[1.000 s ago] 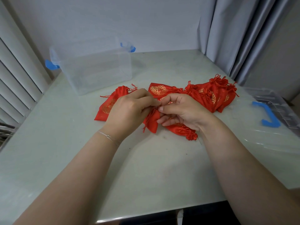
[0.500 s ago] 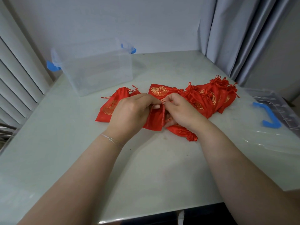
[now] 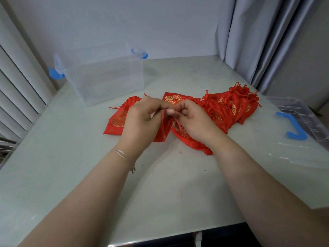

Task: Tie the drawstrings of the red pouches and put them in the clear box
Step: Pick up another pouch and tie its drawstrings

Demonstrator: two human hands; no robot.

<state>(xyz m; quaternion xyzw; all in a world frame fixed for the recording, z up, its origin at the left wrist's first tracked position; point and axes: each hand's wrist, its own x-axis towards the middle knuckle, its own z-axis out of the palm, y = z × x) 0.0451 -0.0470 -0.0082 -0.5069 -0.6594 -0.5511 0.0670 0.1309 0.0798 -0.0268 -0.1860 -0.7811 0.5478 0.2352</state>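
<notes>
A red pouch [image 3: 162,130] with gold print hangs between my hands over the middle of the table. My left hand [image 3: 142,120] pinches its top and drawstring from the left. My right hand [image 3: 194,120] pinches the red drawstring [image 3: 177,123] from the right. Several more red pouches [image 3: 229,104] lie in a heap behind and to the right. One pouch [image 3: 118,119] lies flat to the left, partly hidden by my left hand. The clear box [image 3: 105,75] with blue latches stands at the back left; nothing shows inside it.
The clear lid [image 3: 300,132] with a blue handle lies at the right table edge. Curtains [image 3: 267,40] hang at the back right and window shutters [image 3: 19,90] stand on the left. The pale table [image 3: 160,184] front lies bare under my forearms.
Both hands have lifted the pouch slightly off the table and brought its top up between the fingertips. The drawstring now shows between my hands.
</notes>
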